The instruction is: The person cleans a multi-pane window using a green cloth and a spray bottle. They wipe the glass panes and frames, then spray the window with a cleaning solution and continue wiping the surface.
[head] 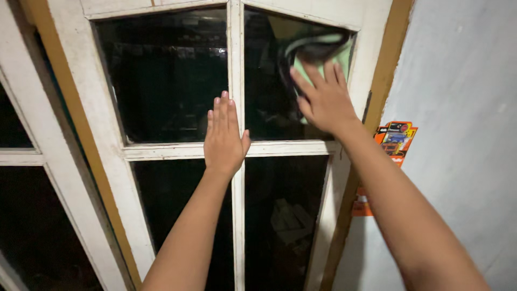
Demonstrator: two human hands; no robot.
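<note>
Green cloth [318, 51] pressed on the upper window pane [280, 97] under right hand [323, 99], fingers spread; left hand [223, 140] flat on the white frame [237, 64], fingers together

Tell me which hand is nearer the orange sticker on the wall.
Right. The right hand presses a green cloth on the upper right pane, just left of the sticker. The left hand rests farther left on the window's centre bar.

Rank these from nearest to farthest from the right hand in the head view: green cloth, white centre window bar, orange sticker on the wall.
1. Green cloth: under the right hand, pressed to the upper right pane.
2. Orange sticker: lower right, on the wall.
3. White centre window bar: to the left.
</note>
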